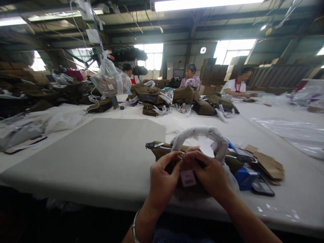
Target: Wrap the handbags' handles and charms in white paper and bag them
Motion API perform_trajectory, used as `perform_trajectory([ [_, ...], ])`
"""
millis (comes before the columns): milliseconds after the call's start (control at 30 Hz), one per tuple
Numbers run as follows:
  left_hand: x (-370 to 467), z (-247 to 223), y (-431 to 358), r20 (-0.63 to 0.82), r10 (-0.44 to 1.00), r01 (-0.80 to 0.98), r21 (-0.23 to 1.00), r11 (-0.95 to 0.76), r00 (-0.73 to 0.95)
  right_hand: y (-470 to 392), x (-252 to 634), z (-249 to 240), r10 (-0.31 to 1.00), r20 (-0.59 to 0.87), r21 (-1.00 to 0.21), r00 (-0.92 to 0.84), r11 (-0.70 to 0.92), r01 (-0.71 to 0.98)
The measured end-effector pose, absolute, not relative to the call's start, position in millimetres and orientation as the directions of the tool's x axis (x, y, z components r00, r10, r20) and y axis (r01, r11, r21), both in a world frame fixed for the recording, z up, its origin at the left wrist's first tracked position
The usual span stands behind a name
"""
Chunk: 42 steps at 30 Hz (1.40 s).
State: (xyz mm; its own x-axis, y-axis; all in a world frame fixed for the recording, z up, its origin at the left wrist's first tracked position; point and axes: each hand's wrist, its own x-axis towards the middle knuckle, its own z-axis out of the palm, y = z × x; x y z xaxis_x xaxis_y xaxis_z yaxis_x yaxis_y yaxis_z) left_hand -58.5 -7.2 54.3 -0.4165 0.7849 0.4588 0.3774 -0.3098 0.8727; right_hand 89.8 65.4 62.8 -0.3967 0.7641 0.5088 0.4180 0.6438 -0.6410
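Note:
An olive-brown handbag (160, 152) with a metal zipper stands at the table's front edge. Its looped handle (202, 131) is wrapped in whitish padding and arches above both hands. My left hand (163, 177) and my right hand (211, 172) meet at the front of the bag, thumbs and fingertips pinched close together. What lies between the fingertips is too small to make out. Just below them hangs a pinkish price tag (188, 178) with printing and a barcode. My hands and wrists hide much of the bag's front.
Right of the bag lie a blue packet (245, 179), flat brown paper pieces (269, 163) and a dark phone-like device (263, 186). A grey sheet (101, 155) covers the table at left. More handbags (183, 95) stand farther back, with several co-workers beyond. Clear plastic (291, 131) lies at right.

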Motion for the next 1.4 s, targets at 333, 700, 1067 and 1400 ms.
perform_trajectory([
  [333, -55, 49, 1, 0.476, 0.767, 0.361, 0.870, -0.337, -0.430, 62, 94, 60, 0.687, 0.643, -0.574, -0.338, 0.724, 0.382],
  [700, -100, -50, -5, 0.433, 0.786, 0.384, 0.883, -0.270, -0.442, 44, 187, -10, 0.648, 0.759, -0.428, -0.072, 0.579, 0.694],
  [1067, -100, 50, -15, 0.071, 0.932, 0.845, 0.451, 0.287, -0.355, 112, 178, 62, 0.935, 0.180, -0.392, -0.307, 0.354, 0.849],
  [1400, -100, 72, 41, 0.321, 0.941, 0.931, 0.302, -0.205, 0.104, 126, 143, 72, 0.706, 0.322, -0.131, -0.630, 0.693, 0.709],
])
